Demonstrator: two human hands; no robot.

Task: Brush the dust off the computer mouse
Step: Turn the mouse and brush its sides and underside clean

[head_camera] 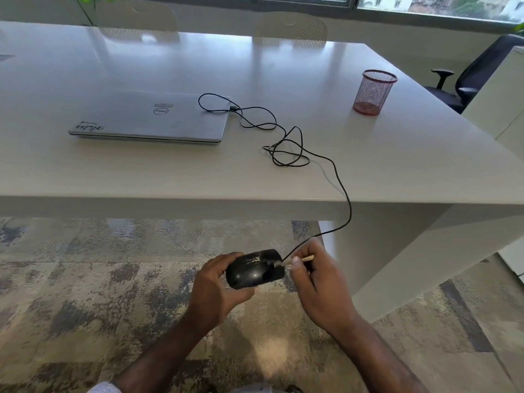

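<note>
A glossy black computer mouse (pixel 253 269) is held in the air in front of the table's near edge, above the carpet. My left hand (pixel 211 290) grips it from the left and underneath. My right hand (pixel 314 282) pinches a small brush (pixel 295 260) with a pale wooden handle; its light bristles touch the mouse's right end, near where the cable leaves it. The black cable (pixel 340 188) runs up over the table edge, lies in loose loops on the tabletop and plugs into the closed laptop (pixel 150 117).
The silver laptop lies shut on the white table (pixel 397 165). A red mesh pen cup (pixel 374 92) stands at the table's right side. Two pale chairs (pixel 289 26) stand behind the table, a black office chair (pixel 465 80) at far right. Patterned carpet (pixel 85 279) lies below.
</note>
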